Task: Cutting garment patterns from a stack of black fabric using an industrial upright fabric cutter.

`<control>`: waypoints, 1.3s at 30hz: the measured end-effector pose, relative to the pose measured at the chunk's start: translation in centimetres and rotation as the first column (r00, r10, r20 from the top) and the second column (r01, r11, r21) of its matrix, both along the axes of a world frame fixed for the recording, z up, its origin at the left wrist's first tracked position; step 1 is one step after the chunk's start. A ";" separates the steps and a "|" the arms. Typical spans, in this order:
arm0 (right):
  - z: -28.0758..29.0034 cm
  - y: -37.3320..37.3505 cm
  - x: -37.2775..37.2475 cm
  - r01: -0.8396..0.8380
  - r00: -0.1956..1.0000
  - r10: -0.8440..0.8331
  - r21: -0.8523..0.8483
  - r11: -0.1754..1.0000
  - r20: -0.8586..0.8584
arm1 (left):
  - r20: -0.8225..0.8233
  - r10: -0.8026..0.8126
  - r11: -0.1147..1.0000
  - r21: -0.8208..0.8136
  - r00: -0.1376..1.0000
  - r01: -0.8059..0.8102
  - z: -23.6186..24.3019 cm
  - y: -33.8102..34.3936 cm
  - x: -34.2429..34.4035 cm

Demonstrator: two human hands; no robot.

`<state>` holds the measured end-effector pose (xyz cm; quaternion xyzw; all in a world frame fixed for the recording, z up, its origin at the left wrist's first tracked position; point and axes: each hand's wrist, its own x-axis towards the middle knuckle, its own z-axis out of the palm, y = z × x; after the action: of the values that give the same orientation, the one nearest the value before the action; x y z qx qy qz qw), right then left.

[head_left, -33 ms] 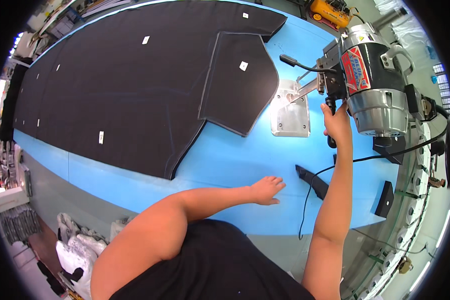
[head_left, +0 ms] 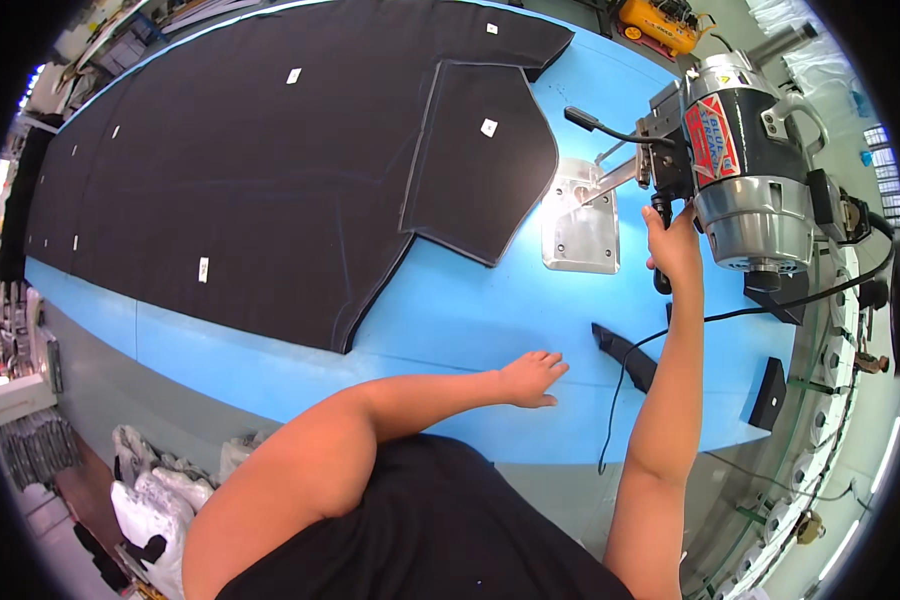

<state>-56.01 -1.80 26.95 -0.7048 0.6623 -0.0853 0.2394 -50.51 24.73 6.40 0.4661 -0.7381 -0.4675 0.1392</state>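
Right hand [head_left: 673, 248] wraps tight around the cutting machine's [head_left: 745, 170] handle; left hand [head_left: 532, 379] rests flat, holding nothing, near the blue table's [head_left: 450, 320] front edge.

A wide lay of fabric [head_left: 240, 190] covered the far and left part of the surface [head_left: 450, 320], reaching toward its far left corner. A separate cut panel [head_left: 485, 165] lay on the fabric's right end, its near edge overhanging onto the bare surface. Just right of that panel sat the base plate [head_left: 580, 225] of an upright cutting machine [head_left: 745, 170], which stood near the right edge. The right hand [head_left: 675, 245] was on the machine's handle, directly before the motor. The left hand [head_left: 532, 380] lay flat on the surface near its near edge. Two small offcuts [head_left: 630, 355] [head_left: 768, 392] lay right of that hand, with the machine's cable [head_left: 620, 400] running between them over the near edge.
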 end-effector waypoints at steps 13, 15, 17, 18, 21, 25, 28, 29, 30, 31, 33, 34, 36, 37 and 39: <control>-0.6 11.5 -0.9 0.231 0.970 -0.230 0.001 0.973 0.076 | 0.260 -0.600 0.751 -0.145 0.757 0.645 1.1 10.5 -2.8; -0.7 13.2 -1.6 0.192 0.979 -0.191 -0.007 0.981 0.073 | 0.239 -0.599 0.775 -0.066 0.764 0.628 1.0 11.5 -1.0; -0.9 14.0 -2.3 0.224 0.974 -0.226 0.063 0.973 0.026 | 0.216 -0.585 0.799 -0.011 0.782 0.601 1.0 12.4 2.1; -1.0 14.1 -2.5 0.223 0.974 -0.226 0.094 0.970 0.022 | 0.201 -0.565 0.816 -0.006 0.800 0.578 0.9 12.9 3.9; -1.8 14.8 -3.2 0.216 0.976 -0.209 0.109 0.970 -0.067 | 0.118 -0.444 0.893 -0.026 0.888 0.450 0.4 14.1 10.0; -2.7 16.8 -3.9 0.169 0.961 -0.176 -0.053 0.984 -0.213 | 0.086 -0.268 0.963 0.032 0.960 0.266 0.1 16.3 16.8; -2.6 18.8 -5.0 0.115 0.947 -0.132 -0.074 0.991 -0.294 | 0.120 -0.124 0.992 0.009 0.985 0.124 0.0 18.2 20.3; -2.5 19.6 -5.5 0.089 0.957 -0.091 -0.021 0.996 -0.277 | 0.147 -0.090 0.996 0.019 0.985 0.088 -0.1 18.6 21.1; -2.5 20.4 -6.2 0.035 0.956 -0.039 -0.019 0.999 -0.291 | 0.175 -0.051 0.999 0.016 0.983 0.049 -0.2 19.1 21.7; -2.5 21.0 -6.9 -0.065 0.960 0.047 -0.058 0.996 -0.277 | 0.195 -0.008 1.000 0.017 0.981 0.005 -0.1 19.7 22.2; -2.9 22.9 -8.9 -0.106 0.957 0.095 -0.026 0.994 -0.274 | 0.240 0.096 0.995 -0.027 0.966 -0.092 0.4 21.7 22.6; -3.5 24.3 -10.1 -0.159 0.958 0.135 -0.079 0.984 -0.253 | 0.266 0.132 0.991 -0.042 0.955 -0.126 0.9 23.3 22.3; -5.1 24.9 -11.6 -0.262 0.955 0.225 -0.198 0.944 -0.193 | 0.313 0.204 0.979 -0.074 0.927 -0.191 1.7 24.9 22.2; -5.9 25.0 -12.5 -0.316 0.942 0.285 -0.184 0.931 -0.178 | 0.326 0.221 0.975 -0.088 0.919 -0.203 2.0 25.4 22.1; -7.0 24.3 -13.9 -0.320 0.927 0.287 -0.110 0.941 -0.240 | 0.370 0.241 0.970 -0.101 0.897 -0.219 2.8 26.5 22.0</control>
<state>-69.88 22.45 19.97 -0.8198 0.5593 -0.0171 0.1220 -28.53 51.22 9.23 0.6275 -0.7036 -0.3278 0.0612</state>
